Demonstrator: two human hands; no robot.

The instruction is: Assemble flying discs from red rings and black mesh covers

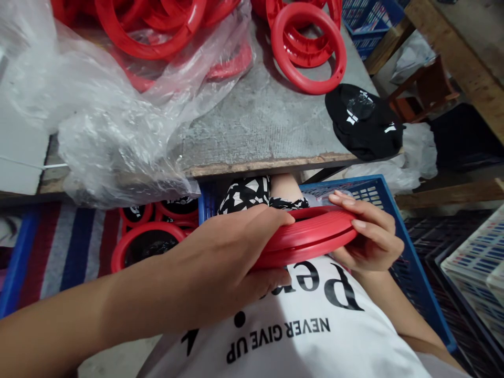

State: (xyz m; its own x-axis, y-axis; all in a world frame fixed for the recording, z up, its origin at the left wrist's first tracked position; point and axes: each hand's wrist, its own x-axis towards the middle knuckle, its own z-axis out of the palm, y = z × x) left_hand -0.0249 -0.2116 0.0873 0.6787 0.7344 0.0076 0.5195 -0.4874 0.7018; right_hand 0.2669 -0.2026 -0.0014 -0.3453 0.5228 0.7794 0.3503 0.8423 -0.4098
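Note:
My left hand (240, 241) is closed round the left side of a red plastic ring (311, 236), thumb on top and fingers beneath. The right side of the same ring is gripped by my right hand (372, 233), with the fingertips on its edge. The ring is seen nearly edge-on in front of my lap, and a dark seam or gap runs along its rim between an upper and a lower part. I cannot tell if these parts are joined. Loose red rings (309, 50) lie on the grey table (252, 126), near a black round cloth piece (364, 121) with white marks.
Crumpled clear plastic (129, 142) hangs over the table's left edge, with more red rings (153, 50) in it. Below left sit red rings with black centres (147, 244). A blue crate (413, 262) stands beside my right arm, and a white crate (478, 257) farther right.

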